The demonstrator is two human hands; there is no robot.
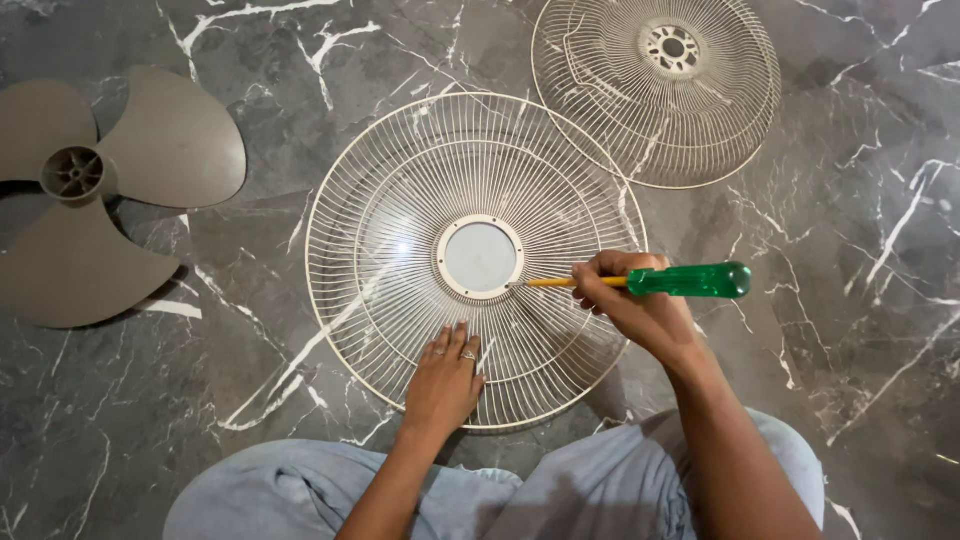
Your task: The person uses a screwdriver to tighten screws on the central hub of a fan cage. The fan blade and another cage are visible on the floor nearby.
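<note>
Front fan cage (400, 200) lies on floor (880, 330), middle of view. Left hand (443, 385) pressed flat, fingers spread, on wires at 6 o'clock. Green screwdriver (660, 281) gripped tight by right hand (630, 300) at 3 o'clock, tip at round centre plate (480, 257). Step judged: plate edge being worked. Next: cage held steady, tip kept in place.

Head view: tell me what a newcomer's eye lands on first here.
The cream wire fan guard in the middle of the dark marble floor, with the left hand flat on its near wires. The right hand holds a green-handled screwdriver tipped at the guard's centre ring. A grey fan blade lies far left.
</note>
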